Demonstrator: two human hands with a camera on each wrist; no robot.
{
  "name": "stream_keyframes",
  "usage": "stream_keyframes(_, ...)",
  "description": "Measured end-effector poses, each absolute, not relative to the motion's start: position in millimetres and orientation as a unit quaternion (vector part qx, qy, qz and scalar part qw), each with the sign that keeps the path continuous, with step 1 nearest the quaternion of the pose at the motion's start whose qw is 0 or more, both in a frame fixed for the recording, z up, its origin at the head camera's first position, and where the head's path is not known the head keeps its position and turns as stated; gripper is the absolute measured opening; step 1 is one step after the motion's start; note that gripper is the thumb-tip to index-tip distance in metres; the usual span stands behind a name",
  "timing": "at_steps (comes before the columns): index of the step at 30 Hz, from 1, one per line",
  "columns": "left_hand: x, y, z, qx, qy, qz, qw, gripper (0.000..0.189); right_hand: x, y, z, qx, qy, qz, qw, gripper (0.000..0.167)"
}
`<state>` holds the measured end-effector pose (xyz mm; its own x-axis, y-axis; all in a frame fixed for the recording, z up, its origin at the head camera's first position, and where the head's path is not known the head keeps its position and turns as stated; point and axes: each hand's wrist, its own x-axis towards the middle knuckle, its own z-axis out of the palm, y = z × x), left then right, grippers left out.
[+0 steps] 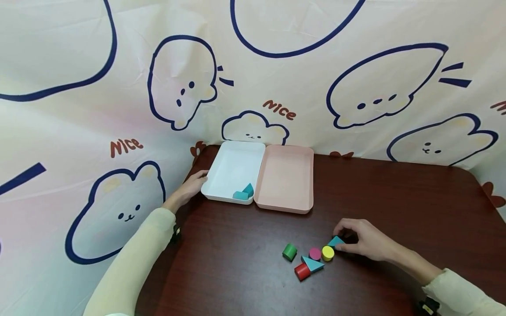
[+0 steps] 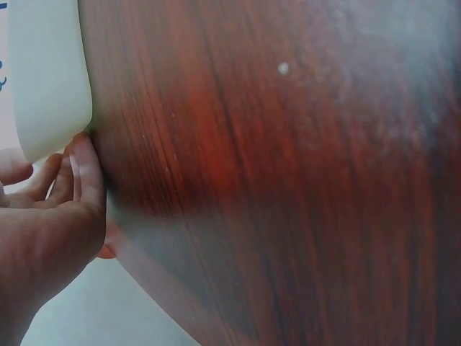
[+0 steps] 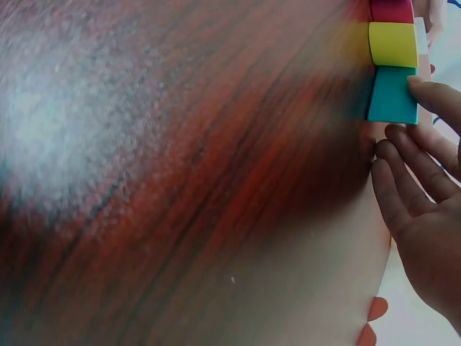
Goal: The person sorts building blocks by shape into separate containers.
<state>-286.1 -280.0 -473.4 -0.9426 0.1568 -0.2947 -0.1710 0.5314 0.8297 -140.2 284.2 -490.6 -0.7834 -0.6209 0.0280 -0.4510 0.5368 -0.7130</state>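
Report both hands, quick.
Left hand: holding the white tray by its side.
Right hand: pinching the blue block beside the yellow block.

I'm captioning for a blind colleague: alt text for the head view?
A person's right hand pinches a blue triangular block beside a yellow cylinder and other colored blocks on a dark table. The left hand holds a white tray containing blue blocks, next to a pink tray.
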Motion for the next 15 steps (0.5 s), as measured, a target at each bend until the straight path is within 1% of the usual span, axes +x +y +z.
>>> stream_keyframes(4,-286.7,-279.5,-473.4,-0.004,0.858,0.485,0.169,0.055,-139.9,283.7,-492.5,-0.301,0.867,-0.378,0.119,0.022)
stream_keyframes(15,-287.1,-279.5,-474.1,-0.012,0.856,0.486,0.173,0.056,-138.1,282.0,-491.6,-0.304,0.870,-0.373,0.107,0.021)
